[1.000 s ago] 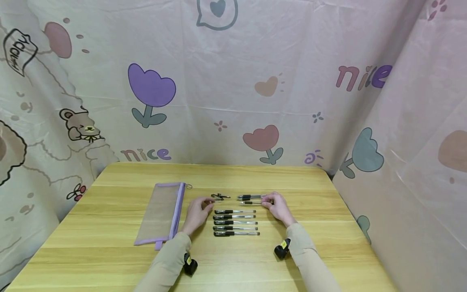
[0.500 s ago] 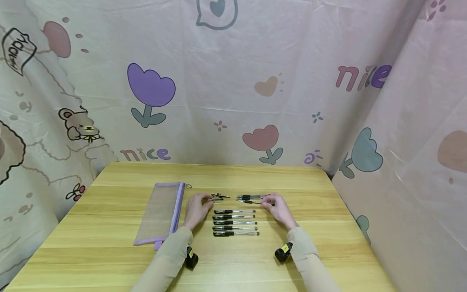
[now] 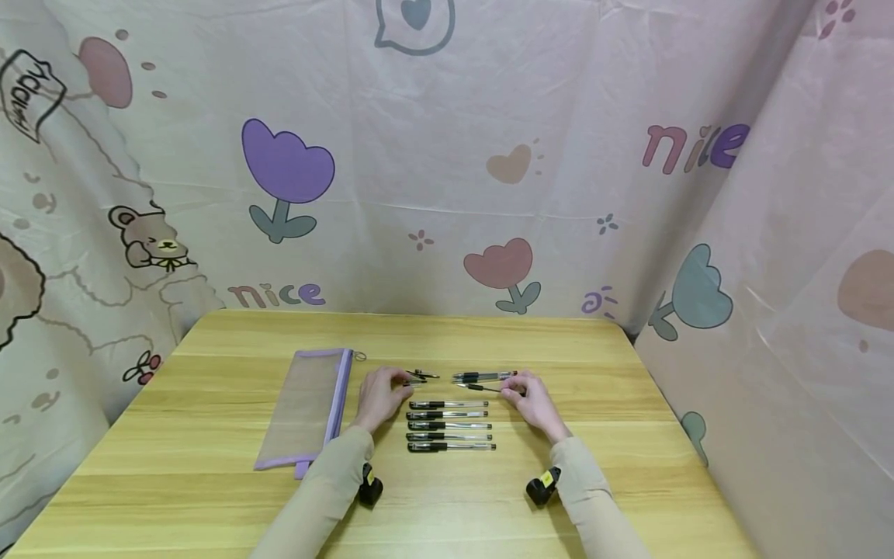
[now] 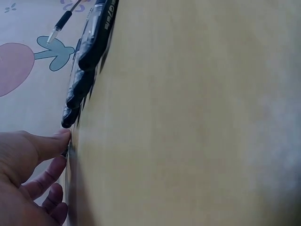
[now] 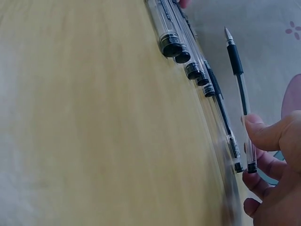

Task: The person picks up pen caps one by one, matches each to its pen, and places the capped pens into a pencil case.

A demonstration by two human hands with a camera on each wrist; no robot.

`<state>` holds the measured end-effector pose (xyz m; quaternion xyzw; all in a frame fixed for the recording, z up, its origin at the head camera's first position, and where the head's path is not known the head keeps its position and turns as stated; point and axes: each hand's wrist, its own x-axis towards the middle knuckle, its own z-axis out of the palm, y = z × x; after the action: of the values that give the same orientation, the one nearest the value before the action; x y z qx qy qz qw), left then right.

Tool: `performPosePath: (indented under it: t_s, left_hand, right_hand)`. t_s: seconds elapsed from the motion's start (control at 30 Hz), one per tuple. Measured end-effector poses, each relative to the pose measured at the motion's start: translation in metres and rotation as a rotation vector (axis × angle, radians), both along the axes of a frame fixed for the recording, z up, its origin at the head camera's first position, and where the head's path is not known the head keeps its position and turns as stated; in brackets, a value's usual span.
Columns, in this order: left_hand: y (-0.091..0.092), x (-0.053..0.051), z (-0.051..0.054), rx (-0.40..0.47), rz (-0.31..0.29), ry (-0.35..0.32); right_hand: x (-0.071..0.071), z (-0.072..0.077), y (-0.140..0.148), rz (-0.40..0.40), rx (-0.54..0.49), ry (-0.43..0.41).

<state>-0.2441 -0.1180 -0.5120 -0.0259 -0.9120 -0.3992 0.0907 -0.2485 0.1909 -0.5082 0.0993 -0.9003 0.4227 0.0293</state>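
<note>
My right hand (image 3: pixel 534 404) pinches the back end of an uncapped black gel pen (image 5: pixel 237 70) between thumb and fingers. The pen is held off the table, its tip pointing left in the head view. My left hand (image 3: pixel 379 397) is beside a small group of dark pen caps (image 3: pixel 424 376). Thumb and index finger pinch a small dark piece, apparently a pen cap (image 4: pixel 66 151), mostly hidden by the fingertips. Beyond the held pen lie more uncapped pens (image 3: pixel 482 376), side by side. Several capped gel pens (image 3: pixel 450 425) lie in a row between the forearms.
A mesh zip pouch with purple edging (image 3: pixel 300 411) lies flat left of the left hand. The wooden table (image 3: pixel 559 512) ends at a patterned cloth backdrop (image 3: pixel 391 155) behind and at both sides. A small black camera sits at each wrist.
My left hand has shifted slightly right and up, closer round the caps. The pen in my right hand has risen and tilted a little, its tip now nearer the other uncapped pens in the view.
</note>
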Motion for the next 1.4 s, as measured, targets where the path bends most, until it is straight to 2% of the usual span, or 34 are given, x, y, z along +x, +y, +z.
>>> performPosePath:
  t_s: [0.17,0.83,1.03,1.2,1.4]
  left_hand:
    - [0.0008,-0.0029,0.0005,-0.022,-0.001,0.018]
    - [0.0033,-0.0053,0.0022,-0.037,-0.008,0.017]
    - [0.0019,-0.0037,0.0018,-0.025,-0.014,0.015]
    - [0.0010,-0.0021,0.0027,-0.024,-0.008,-0.012]
    - [-0.0001,0.0021,0.0062,0.009,-0.024,0.012]
  right_hand:
    - [-0.0008,-0.0012,0.0005,-0.003,0.008,0.005]
    - [0.0002,-0.0007,0.0001,-0.009,0.014,0.004]
    - [0.0005,-0.0022,0.0000,-0.008,0.016,0.011]
    - [0.0006,-0.0015,-0.0011,-0.021,0.009,-0.013]
    - [0.0005,0.0009,-0.0031,-0.012,0.012,-0.019]
